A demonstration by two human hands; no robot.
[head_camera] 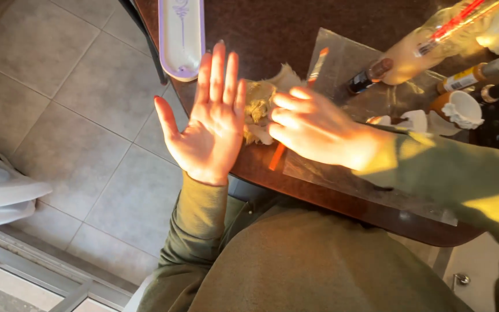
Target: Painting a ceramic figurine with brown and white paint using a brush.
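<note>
Olive-green sleeve (200,222) sits closest, leading up to the left hand (212,124), palm up, fingers spread wide, holding nothing. The crumpled cream tissue (259,107) lies just right of its fingertips, tucked under the right hand (313,127) fingers, loosely extended. An orange brush (295,110) runs beneath.

A home craft corner: a dark round table (330,190) over grey floor tiles (88,104), crowded with paint bottles (469,75) and a brush (317,66).

Bottles (434,52) crowd table's (295,29) far right; near edge seemingly free.
</note>
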